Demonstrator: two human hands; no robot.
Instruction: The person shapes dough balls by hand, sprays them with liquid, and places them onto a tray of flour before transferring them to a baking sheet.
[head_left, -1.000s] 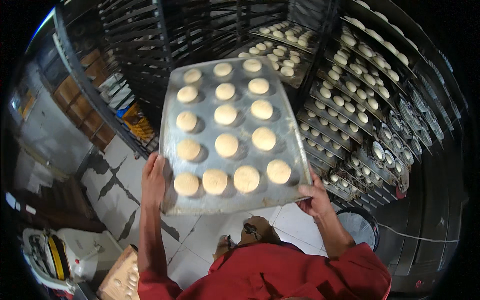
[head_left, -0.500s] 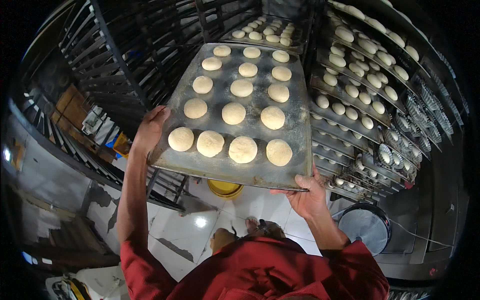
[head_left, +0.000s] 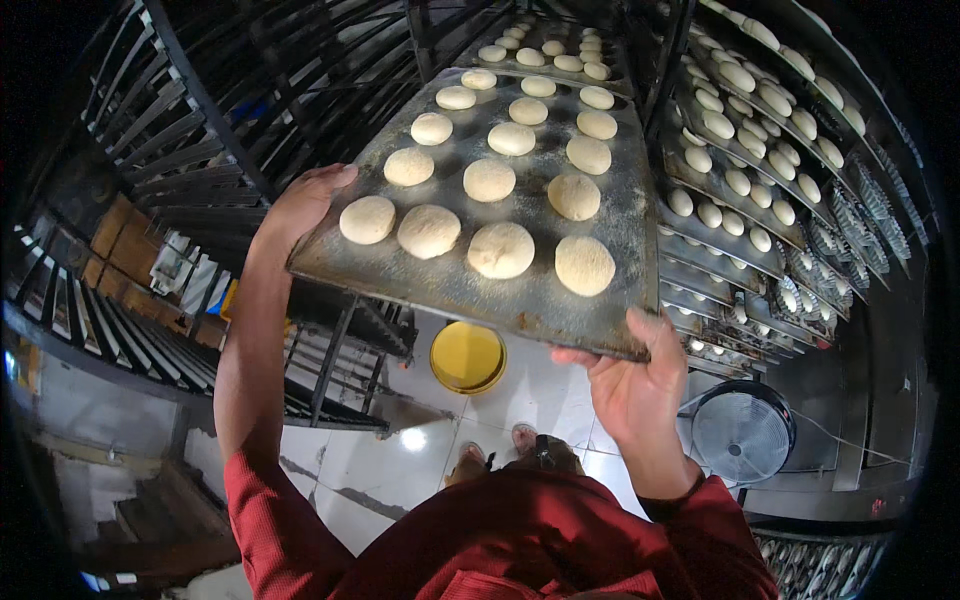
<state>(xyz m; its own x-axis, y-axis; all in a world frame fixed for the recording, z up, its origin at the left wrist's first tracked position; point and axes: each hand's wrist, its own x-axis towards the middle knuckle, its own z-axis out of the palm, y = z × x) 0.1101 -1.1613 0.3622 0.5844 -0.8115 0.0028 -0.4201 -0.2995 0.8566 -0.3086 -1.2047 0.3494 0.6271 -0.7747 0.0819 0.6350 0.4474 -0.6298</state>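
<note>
Between my two hands I hold a dark metal baking tray [head_left: 545, 215], dusted with flour and tilted slightly. Rows of round, flour-coated dough balls [head_left: 490, 180] lie on it. My left hand [head_left: 312, 200] grips the tray's left side near its close corner, fingers hidden beneath. My right hand [head_left: 635, 370] grips the near right corner, thumb against the edge and fingers under it. The tray's far end is at the opening of a dark slatted rack [head_left: 225, 110]. Another tray of dough balls [head_left: 560, 62] sits just beyond it.
On the right, a rack holds several tilted trays of dough pieces [head_left: 738, 182]. A round fan [head_left: 743, 432] stands on the floor at the right, its cord trailing. A yellow round container [head_left: 468, 356] sits on the tiled floor [head_left: 385, 470] below the tray. Fluted metal molds [head_left: 825, 565] show at lower right.
Both my hands have carried the tray forward, away from my body, so its far end now reaches the rack. The yellow container and my feet show more fully below it.
</note>
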